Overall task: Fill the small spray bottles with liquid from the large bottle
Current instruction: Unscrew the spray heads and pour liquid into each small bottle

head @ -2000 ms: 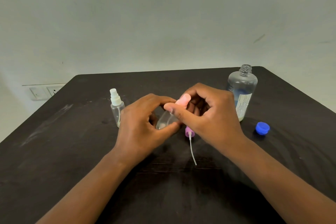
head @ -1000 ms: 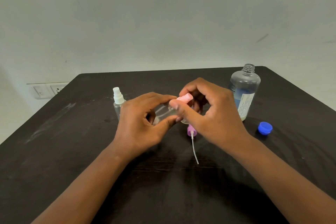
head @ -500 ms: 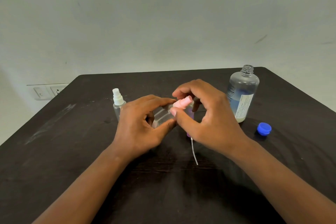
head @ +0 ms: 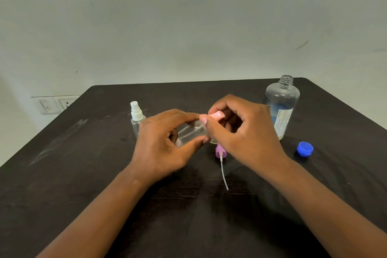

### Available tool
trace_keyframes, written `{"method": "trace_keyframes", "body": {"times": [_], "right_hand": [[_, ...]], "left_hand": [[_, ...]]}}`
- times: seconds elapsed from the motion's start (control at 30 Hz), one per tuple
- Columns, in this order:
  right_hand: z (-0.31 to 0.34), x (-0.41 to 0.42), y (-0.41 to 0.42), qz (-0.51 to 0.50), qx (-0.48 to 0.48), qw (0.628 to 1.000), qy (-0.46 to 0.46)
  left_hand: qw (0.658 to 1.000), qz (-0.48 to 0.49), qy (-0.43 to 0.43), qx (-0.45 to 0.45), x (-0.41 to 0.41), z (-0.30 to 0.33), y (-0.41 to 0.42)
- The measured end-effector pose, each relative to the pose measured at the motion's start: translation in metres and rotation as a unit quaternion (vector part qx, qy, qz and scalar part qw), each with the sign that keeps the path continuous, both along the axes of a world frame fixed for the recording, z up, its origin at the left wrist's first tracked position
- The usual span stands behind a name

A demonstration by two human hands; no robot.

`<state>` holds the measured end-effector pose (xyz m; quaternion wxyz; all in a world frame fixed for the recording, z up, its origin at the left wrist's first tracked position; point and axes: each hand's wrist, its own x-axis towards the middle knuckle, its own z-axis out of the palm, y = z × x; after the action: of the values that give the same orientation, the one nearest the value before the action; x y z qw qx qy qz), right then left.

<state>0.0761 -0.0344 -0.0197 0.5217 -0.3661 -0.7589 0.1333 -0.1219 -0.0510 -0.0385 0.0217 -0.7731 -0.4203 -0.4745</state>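
The dark table [head: 83, 184] bears the uncapped large bottle [head: 281, 107] far right. At centre, the left hand [head: 165, 146] grips a tilted clear spray bottle [head: 192, 132] whose pink spray cap [head: 216, 115] the right hand [head: 245, 132] pinches. A white-topped spray bottle [head: 136, 119] stands left; a purple sprayer [head: 221, 153] and blue cap [head: 305, 148] lie loose.

Over two seconds we see the small clear bottle [head: 191, 132] in the left hand [head: 165, 148] tip from slanted to nearly level. The right hand's [head: 245, 136] fingers regripped the pink spray cap [head: 216, 115], now angled lower.
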Motion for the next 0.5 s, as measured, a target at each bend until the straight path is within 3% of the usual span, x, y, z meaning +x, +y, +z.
{"method": "trace_keyframes", "body": {"times": [0.1, 0.3, 0.4, 0.5], "right_hand": [[0.0, -0.0021, -0.0021, 0.014, 0.048, 0.999, -0.013], [-0.0034, -0.0016, -0.0037, 0.024, -0.016, 0.999, -0.03], [-0.0016, -0.0044, -0.0049, 0.03, -0.004, 0.999, 0.031], [0.0062, -0.0022, -0.0065, 0.023, 0.034, 0.988, 0.148]], "left_hand": [[1.0, -0.005, -0.004, 0.001, -0.0003, -0.0009, 0.0005], [1.0, -0.007, -0.012, -0.006, -0.0017, -0.0029, 0.0007], [0.999, -0.015, -0.049, -0.012, -0.0002, -0.0038, 0.0015], [0.997, -0.006, -0.076, -0.025, -0.0003, -0.0047, 0.0023]]}}
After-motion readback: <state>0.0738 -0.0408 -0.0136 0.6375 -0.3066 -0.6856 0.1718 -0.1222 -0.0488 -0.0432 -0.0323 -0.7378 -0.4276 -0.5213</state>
